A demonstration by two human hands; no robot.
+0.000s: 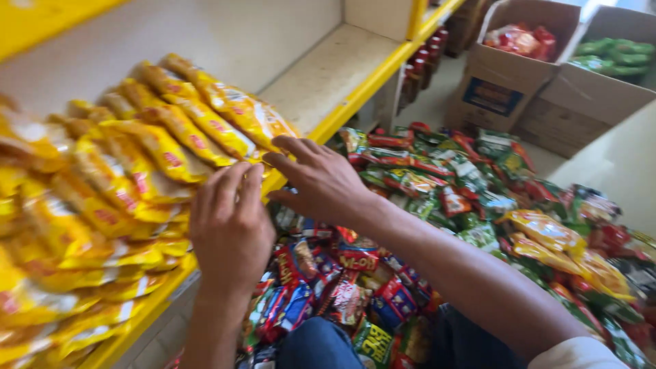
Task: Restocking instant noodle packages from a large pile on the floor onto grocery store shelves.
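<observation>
1. Lying in overlapping rows on the shelf [321, 82], the yellow packets [205, 123] fill its left part; their long axes run from lower left to upper right, roughly along the shelf's front edge; the nearest packet [253, 116] sits at the right end of the stack, touching the fingertips of both hands.
2. Right hand [321, 179]: fingers spread and extended, palm down, tips resting on the end packet's lower edge; not closed round anything; the packet lies up and to the left of these fingers.
3. Left hand [229, 229]: fingers straight and held together, pressed against the front of the stack just at the yellow rail [362, 89]; whether the thumb pinches a packet cannot be told; this hand is the nearer to the bulk of the stack, the right hand nearer to its free end.
4. Shelf surface to the right of the stack is bare, pale board, bounded by an upright yellow post [415, 17].
5. Below and to the right, a loose heap of mixed packets [444, 184], red, green and blue, covers the floor about the person's knees; more orange packets [547, 232] lie at its right.
6. Beyond, two open cartons [499, 89] stand on the floor, one with red packets, one with green; dark bottles [420, 65] show under the shelf.
</observation>
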